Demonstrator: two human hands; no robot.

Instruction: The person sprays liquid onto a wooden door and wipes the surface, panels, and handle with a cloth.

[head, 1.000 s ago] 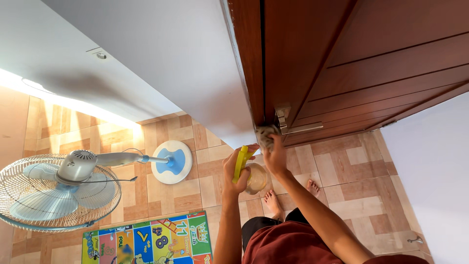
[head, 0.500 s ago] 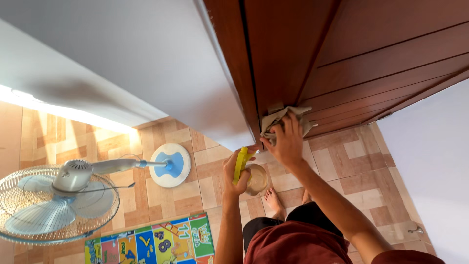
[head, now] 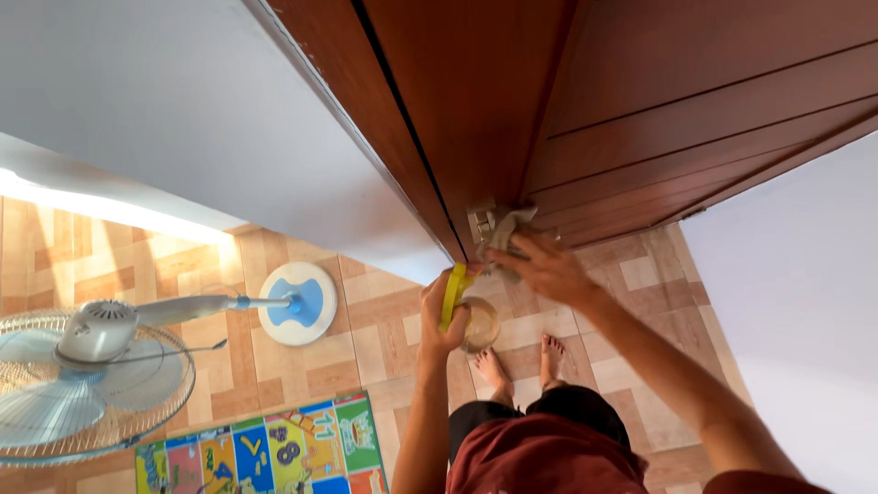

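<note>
Nearest the camera is the person's dark red shirt (head: 547, 455), with two bare feet (head: 521, 361) on the tiled floor (head: 384, 338) beyond it. Two forearms rise from the bottom edge.

The left hand (head: 442, 316) is clenched around one spray bottle (head: 468, 316), which has a yellow trigger head and a clear, rounded body. The bottle is held upright just below the door edge, close to the right hand but apart from it.

The right hand (head: 541, 265) has its fingers spread and pressed over one crumpled grey cloth (head: 501, 229), grasping it against the door. The cloth lies at the lock side of the dark brown wooden door (head: 658, 101), right where one metal latch plate (head: 479, 220) shows on the door's edge. Whether a handle sits under the cloth cannot be told, since hand and cloth cover that spot.

Farther off on the floor, to the left, stands one pedestal fan (head: 78, 366) with a wire cage, a white motor housing and a round white and blue base (head: 297, 304). One bright play mat (head: 261, 450) with coloured squares lies beside it at the bottom edge.

Beyond these rise the pale walls (head: 183, 101), one on each side of the door, and a strip of strong light falls along the foot of the left one.
</note>
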